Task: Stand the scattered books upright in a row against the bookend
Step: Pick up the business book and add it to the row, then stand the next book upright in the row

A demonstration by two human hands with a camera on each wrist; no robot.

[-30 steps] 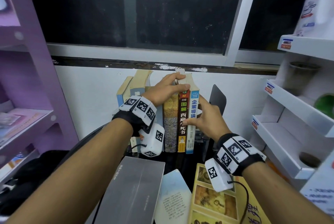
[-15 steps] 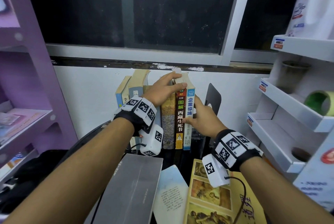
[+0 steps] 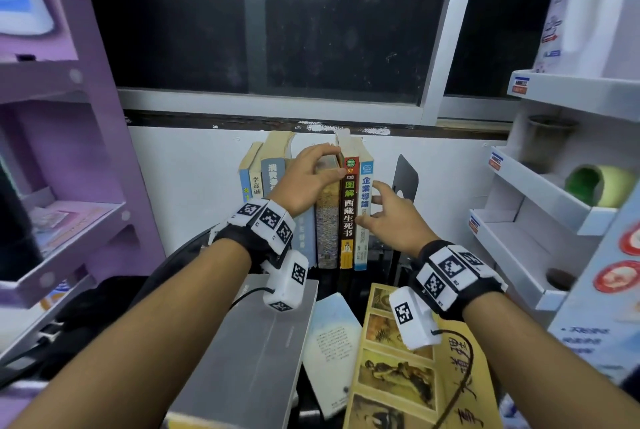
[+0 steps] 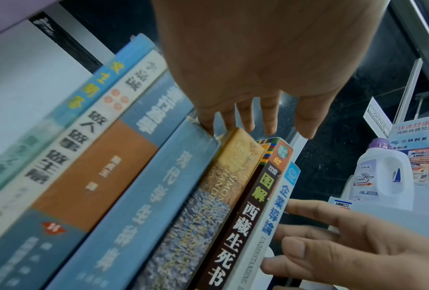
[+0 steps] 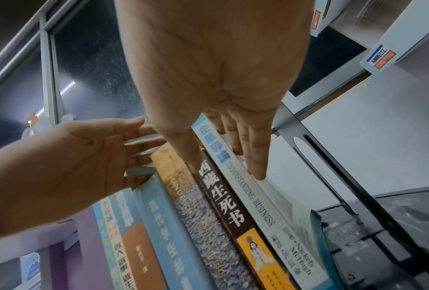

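Nearest the camera, three books lie flat on the dark desk, not yet stood up: a large grey hardcover book on the left, a thin pale-blue paperback in the middle, and a yellow picture-covered book with brush lettering on the right.

Just beyond them both hands work at the standing row. The left hand reaches over the top of the row, its fingers loosely bent on the upper edges of the pale-blue-spined book and the tan and speckled-blue book; it does not look clamped on either, though its fingertips are partly hidden. The right hand is spread flat, thumb on the spines and fingers along the outer cover of the white and blue business textbook, the last book in the row. Next to that book on the left stands the dark brown and orange-spined book.

Further along, the row of about seven books stands upright but leans slightly. The black metal bookend stands to its right, apart from the textbook, with an open gap between them.

By my judgement, the task is over halfway: the row needs closing up against the bookend, and the three flat books remain to be added.

Behind are the white wall and dark window.
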